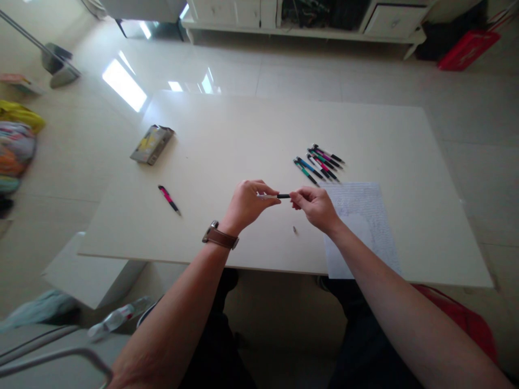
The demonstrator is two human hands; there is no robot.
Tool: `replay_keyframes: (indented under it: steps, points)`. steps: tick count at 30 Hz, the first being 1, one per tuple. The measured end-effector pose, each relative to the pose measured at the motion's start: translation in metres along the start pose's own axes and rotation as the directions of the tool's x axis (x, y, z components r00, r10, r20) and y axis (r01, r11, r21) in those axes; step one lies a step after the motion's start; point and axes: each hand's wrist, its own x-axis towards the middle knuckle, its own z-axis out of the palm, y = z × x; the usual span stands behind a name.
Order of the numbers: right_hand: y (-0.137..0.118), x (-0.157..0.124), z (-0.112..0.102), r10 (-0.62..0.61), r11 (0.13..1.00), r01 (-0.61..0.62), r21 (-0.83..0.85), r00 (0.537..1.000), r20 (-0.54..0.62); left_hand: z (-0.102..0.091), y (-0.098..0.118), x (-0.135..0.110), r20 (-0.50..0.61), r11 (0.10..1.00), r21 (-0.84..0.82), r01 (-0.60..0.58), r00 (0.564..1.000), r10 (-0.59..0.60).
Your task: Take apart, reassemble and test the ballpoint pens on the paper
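Over the table's near half, a pen point(283, 196) with a white barrel and black grip is held level between my hands. My left hand point(250, 201), a brown-strapped watch on its wrist, pinches the white part. The fingertips of my right hand point(311, 203) are closed at the black end; whether they grip a refill there is hidden. Just below, a small pen tip piece point(295, 230) lies on the table. Beyond my right hand, several coloured pens point(318, 163) lie side by side. A pink and black pen point(169, 200) lies alone to the left.
The white table point(243, 135) carries a grey and yellow box point(152, 145) at the back left. A sheet of written paper point(360, 216) lies under my right forearm, over the front edge. A plastic bottle point(115, 319) is at the lower left, off the table.
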Motion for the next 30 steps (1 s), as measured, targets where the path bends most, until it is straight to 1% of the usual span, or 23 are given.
replay_keyframes:
  steps: [3, 7, 9, 14, 16, 20, 24, 26, 30]
  points:
    - [0.0, -0.001, 0.0, 0.04, 0.998, -0.039, -0.051, 0.999, 0.018, 0.001, 0.0, 0.0, -0.011, 1.0, 0.019, 0.013, 1.0, -0.012]
    - [0.0, 0.001, 0.003, -0.051, 0.998, 0.052, 0.026, 0.998, -0.038, 0.001, -0.001, 0.0, -0.042, 1.0, 0.008, 0.015, 0.999, -0.014]
    - [-0.001, 0.001, 0.004, -0.066, 0.997, 0.068, 0.038, 0.997, -0.047, 0.001, -0.001, 0.0, -0.034, 1.0, -0.012, 0.004, 0.999, -0.004]
    - [-0.001, -0.002, 0.003, 0.013, 0.998, -0.011, -0.06, 1.0, 0.024, 0.002, 0.0, 0.0, -0.003, 1.0, 0.005, -0.013, 1.0, 0.013]
    - [0.0, -0.002, 0.004, 0.019, 0.998, -0.017, -0.066, 1.0, 0.02, 0.002, 0.0, 0.0, 0.005, 1.0, 0.021, -0.015, 1.0, 0.015]
    - [0.003, 0.0, 0.005, -0.046, 0.998, 0.046, 0.04, 0.999, -0.017, 0.001, 0.0, 0.001, 0.003, 0.999, 0.039, -0.01, 1.0, 0.01]
    - [0.001, 0.002, 0.002, -0.088, 0.994, 0.09, 0.055, 0.995, -0.046, -0.002, -0.001, 0.002, -0.001, 0.998, 0.066, -0.021, 1.0, 0.021]
    - [0.0, 0.003, -0.002, -0.073, 0.995, 0.078, 0.057, 0.993, -0.097, -0.003, -0.002, 0.002, -0.003, 0.997, 0.074, -0.014, 1.0, 0.015]
    - [-0.002, 0.005, -0.006, 0.006, 0.999, 0.004, 0.046, 0.977, -0.214, -0.005, -0.002, 0.002, -0.008, 0.996, 0.086, 0.006, 1.0, -0.005]
